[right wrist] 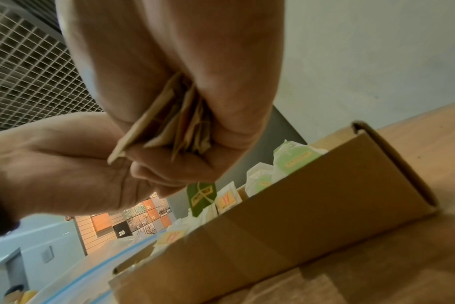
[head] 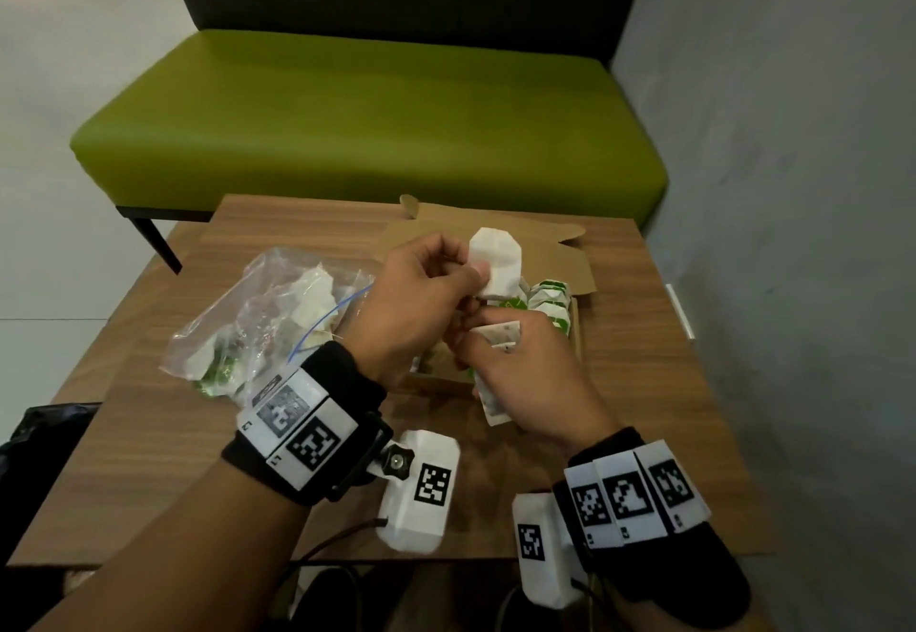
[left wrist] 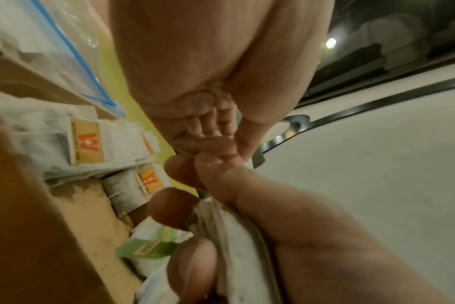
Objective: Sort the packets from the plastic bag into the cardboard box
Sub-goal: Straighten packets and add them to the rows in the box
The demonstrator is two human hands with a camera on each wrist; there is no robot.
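Plastic bag: a clear zip-top plastic bag (head: 267, 319) with a blue seal line lies on the left of the brown wooden bench (head: 148, 458), just beside the box; white and green packets still show through it, so I judge the bag is not yet emptied.
Left hand: the left hand (head: 416, 304) hovers over the box's left part, its grip clamped on a single white paper packet with clipped top corners (head: 495, 267), thumb and forefinger pinching the lower edge so it stands upright.
Cardboard box: the open brown cardboard box (head: 560, 259) sits mid-bench with its lid flap tilted back; in the left wrist view white packets with orange-and-yellow labels (left wrist: 86, 142) stand in a row inside, and green-and-white packets (head: 547, 301) fill the right part.
Right hand: the right hand (head: 520, 378) is just below and touching the left, its grip closed round a small stack of pale packets (head: 500, 334) held edge-on.
Progress: well under way, in my judgement; the box holds several sorted groups, while the packets in both hands and those in the bag remain to be placed.
Step in hand: probably peeling one packet from the stack to choose its row.
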